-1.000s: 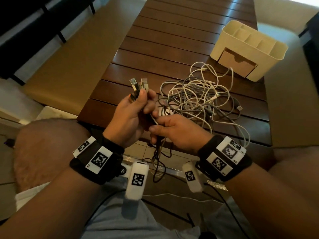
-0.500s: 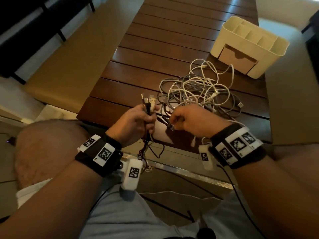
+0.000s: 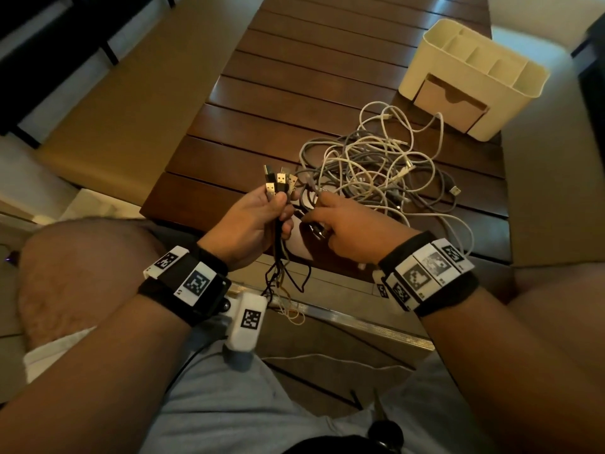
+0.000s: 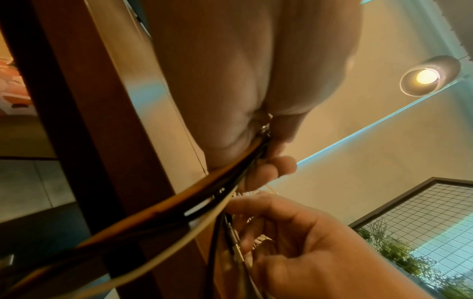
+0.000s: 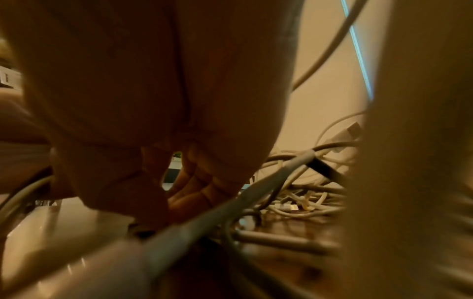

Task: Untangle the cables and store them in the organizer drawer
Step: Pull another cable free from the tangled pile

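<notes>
My left hand (image 3: 258, 221) grips a bundle of cables (image 3: 278, 183) with several USB plugs sticking up above the fingers; their black and pale ends hang below the table edge (image 4: 179, 206). My right hand (image 3: 340, 224) is beside it, fingers curled on a dark cable (image 3: 307, 214) at the near edge of the tangle. A tangled heap of white and grey cables (image 3: 379, 172) lies on the wooden table (image 3: 294, 77). The cream organizer (image 3: 474, 70) with its tan drawer (image 3: 448, 106), which looks closed, stands at the far right. In the right wrist view grey cables (image 5: 230, 206) run across under my palm.
The slatted table's near edge (image 3: 203, 217) is just under my hands. Cushioned benches (image 3: 108, 103) flank the table on both sides. My knees (image 3: 82, 257) sit below the near edge.
My right hand has moved up from below the left hand onto the near edge of the cable heap. The left hand keeps its grip on the plug bundle.
</notes>
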`<state>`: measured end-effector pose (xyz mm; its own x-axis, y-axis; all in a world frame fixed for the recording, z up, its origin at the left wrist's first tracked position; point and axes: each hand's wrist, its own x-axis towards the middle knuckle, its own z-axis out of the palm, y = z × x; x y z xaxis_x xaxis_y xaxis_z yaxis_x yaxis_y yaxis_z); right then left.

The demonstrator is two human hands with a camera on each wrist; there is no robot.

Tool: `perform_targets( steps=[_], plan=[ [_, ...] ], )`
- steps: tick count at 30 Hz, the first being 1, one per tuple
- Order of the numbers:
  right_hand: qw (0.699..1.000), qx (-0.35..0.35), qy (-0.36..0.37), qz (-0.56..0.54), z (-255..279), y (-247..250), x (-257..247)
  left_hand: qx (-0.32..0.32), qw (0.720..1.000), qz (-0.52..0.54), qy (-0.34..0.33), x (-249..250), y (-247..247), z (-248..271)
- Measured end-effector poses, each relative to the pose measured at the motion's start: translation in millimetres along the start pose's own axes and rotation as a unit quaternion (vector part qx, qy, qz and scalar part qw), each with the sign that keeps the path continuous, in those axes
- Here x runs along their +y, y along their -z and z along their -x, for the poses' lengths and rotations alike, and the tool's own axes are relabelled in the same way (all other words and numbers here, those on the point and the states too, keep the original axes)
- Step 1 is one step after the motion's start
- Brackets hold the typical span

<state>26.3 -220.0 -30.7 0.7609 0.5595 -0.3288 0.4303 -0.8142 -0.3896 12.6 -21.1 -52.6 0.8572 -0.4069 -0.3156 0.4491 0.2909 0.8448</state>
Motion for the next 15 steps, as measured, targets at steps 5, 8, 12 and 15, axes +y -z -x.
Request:
perform_targets(
  steps=[5,8,12,15],
  plan=[
    [0.997,0.073,0.020,0.028,-4.4,-8.5,8.6,0.006,0.999,-0.025,-0.023,-2.6,-1.0,-2.0],
    [0.994,0.109,0.026,0.011,-5.0,-6.8,8.5,0.002,0.999,-0.019,-0.036,-4.4,2.9,-3.4],
    [0.978,0.182,-0.005,-0.101,-0.7,9.9,2.9,-0.011,0.999,-0.021,-0.047,-3.1,5.3,-2.7],
    [0.934,0.218,-0.067,-0.273,5.5,25.7,-0.9,-0.028,0.998,-0.027,-0.046,-2.1,5.2,-2.2]
  ],
)
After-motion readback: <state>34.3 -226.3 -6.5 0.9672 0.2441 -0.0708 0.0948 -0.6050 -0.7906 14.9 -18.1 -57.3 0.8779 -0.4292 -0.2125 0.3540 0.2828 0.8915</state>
